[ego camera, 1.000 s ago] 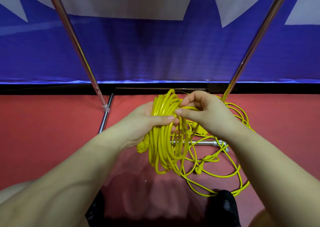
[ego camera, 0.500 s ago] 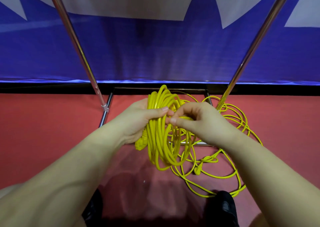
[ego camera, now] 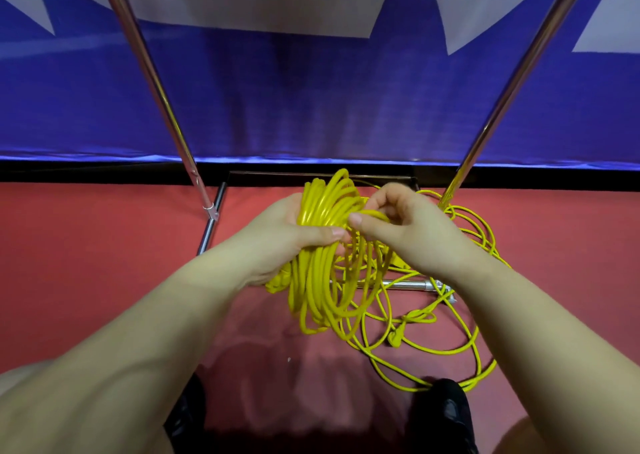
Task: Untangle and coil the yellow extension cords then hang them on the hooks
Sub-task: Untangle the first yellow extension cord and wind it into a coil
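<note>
Gripping the hanging cord coil (ego camera: 322, 280) (loops running top to bottom), left hand (ego camera: 287, 235), right hand (ego camera: 398, 225) pinching one strand.

cord coil (ego camera: 318, 273): glossy smooth plastic | rack poles (ego camera: 152, 73): shiny polished metal | floor (ego camera: 86, 263): matt red

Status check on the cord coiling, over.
Left hand grips coil. Right hand pinches a strand. Loose cord on floor, tangled round rack bar.
</note>
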Demonstrator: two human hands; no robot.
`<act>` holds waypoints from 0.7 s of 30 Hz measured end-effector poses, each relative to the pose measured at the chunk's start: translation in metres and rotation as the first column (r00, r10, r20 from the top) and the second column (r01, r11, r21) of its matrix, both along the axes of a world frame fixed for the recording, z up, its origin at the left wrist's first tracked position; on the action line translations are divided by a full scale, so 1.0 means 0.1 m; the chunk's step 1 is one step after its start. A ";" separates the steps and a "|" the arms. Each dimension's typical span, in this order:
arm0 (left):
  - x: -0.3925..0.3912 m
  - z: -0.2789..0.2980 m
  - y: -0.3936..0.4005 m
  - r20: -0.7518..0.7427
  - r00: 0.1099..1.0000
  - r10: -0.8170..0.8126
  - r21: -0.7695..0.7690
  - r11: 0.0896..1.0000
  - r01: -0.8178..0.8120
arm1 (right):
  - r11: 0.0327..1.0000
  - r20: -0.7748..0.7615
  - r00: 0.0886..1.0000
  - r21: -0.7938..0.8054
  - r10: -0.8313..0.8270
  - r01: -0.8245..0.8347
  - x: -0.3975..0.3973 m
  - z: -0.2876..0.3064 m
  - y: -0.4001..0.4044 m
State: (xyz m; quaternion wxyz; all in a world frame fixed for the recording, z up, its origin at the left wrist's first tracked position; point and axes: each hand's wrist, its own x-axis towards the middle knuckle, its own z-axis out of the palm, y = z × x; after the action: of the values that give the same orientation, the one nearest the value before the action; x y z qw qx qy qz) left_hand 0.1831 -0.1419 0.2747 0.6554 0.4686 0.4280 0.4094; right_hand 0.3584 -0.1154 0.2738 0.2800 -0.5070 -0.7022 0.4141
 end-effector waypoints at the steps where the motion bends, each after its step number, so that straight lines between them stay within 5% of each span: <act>1: -0.01 0.02 0.01 0.021 0.999 0.032 0.000 1.000 -0.032 | 0.997 0.116 0.991 -0.061 0.064 -0.057 0.03 -0.02 0.01; 3: -0.05 0.05 0.04 0.054 0.992 0.114 -0.011 0.994 -0.113 | 0.982 0.357 0.918 -0.134 0.176 -0.136 0.08 -0.09 0.04; 6: -0.14 0.05 0.11 0.053 0.980 0.192 -0.021 0.981 -0.191 | 0.988 0.458 0.876 -0.087 0.152 -0.126 0.13 -0.18 0.07; 8: -0.18 0.02 0.14 0.029 0.971 0.237 -0.037 0.971 -0.236 | 0.998 0.355 0.933 -0.008 0.056 -0.057 0.13 -0.15 0.09; 10: -0.22 -0.01 0.17 0.006 0.960 0.279 -0.054 0.959 -0.278 | 0.998 0.040 0.997 -0.004 -0.065 0.065 0.16 -0.08 0.11; 13: -0.26 -0.04 0.19 -0.014 0.967 0.255 -0.057 0.965 -0.256 | 0.969 -0.308 0.919 -0.055 -0.247 0.241 0.20 0.04 0.14; 16: -0.25 -0.05 0.18 0.031 0.969 0.245 -0.072 0.968 -0.242 | 0.958 -0.314 0.906 -0.050 -0.283 0.282 0.21 0.07 0.14; 21: -0.19 -0.03 0.17 0.068 0.967 0.246 -0.113 0.965 -0.238 | 0.992 -0.253 0.960 -0.074 -0.117 0.101 0.16 0.08 0.10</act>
State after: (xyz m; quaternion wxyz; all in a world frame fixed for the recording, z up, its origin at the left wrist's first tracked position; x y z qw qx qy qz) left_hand 0.1636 -0.1251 0.2719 0.6410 0.3609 0.4756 0.4824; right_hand 0.3743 -0.1053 0.2817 0.3756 -0.4953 -0.6182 0.4812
